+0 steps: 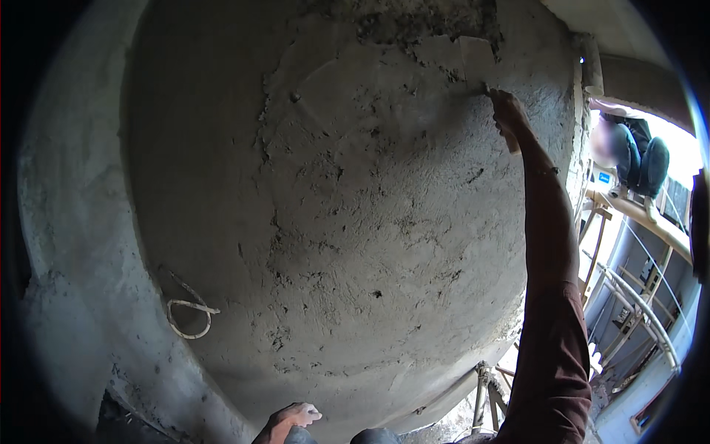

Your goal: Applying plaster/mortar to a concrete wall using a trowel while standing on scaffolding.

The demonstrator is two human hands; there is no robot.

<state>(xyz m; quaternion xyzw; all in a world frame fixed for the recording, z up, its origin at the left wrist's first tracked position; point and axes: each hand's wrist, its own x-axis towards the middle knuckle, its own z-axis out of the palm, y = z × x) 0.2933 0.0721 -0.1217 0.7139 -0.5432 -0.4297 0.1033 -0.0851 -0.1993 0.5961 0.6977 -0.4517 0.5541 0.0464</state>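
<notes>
My right hand (509, 112), at the end of an outstretched arm, is closed around the handle of a plastering trowel (477, 58). Its flat pale blade lies against the upper right part of a grey plastered wall (355, 200). Rough, darker patches of mortar (421, 22) show along the top by the blade, and the wall's middle is pitted and uneven. Low in the picture my left hand (292, 418) is curled closed beside my knees, with nothing seen in its fingers.
A looped pale cable (191, 314) sticks out of the wall at lower left, near a smooth side wall (81, 244). To the right, beyond the wall's edge, another person (640, 155) crouches on a wooden beam (658, 226). Scaffold poles (640, 311) stand below.
</notes>
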